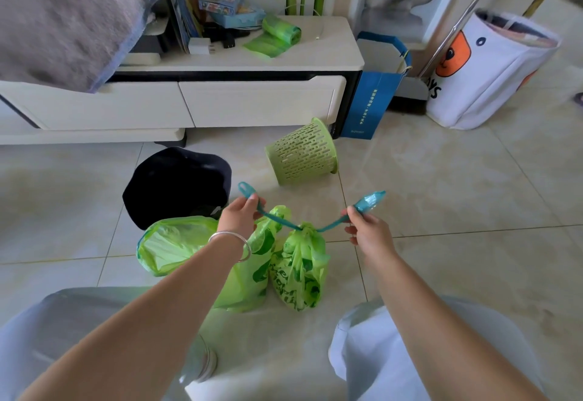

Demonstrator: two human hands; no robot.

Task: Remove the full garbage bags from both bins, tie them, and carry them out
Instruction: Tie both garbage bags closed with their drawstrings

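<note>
Left hand: pinches one teal drawstring end.
Right hand: pinches the other end.
Tied bag: on floor between hands, neck cinched.
Open bag: touching its left side.
Green bin: tipped, beyond.
Black bin: beside open bag.
Open room: bare tile rightward.

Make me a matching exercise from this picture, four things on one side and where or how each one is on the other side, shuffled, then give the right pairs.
Things
1. green slotted bin
2. roll of green bags
3. cinched green bag
4. open green bag

States
A. mouth gaping, under the left forearm
B. tipped on its side on the floor
C. lying on the white cabinet top
D. neck drawn closed, teal drawstrings pulled apart by the left hand and right hand

Pairs: 1-B, 2-C, 3-D, 4-A
</note>
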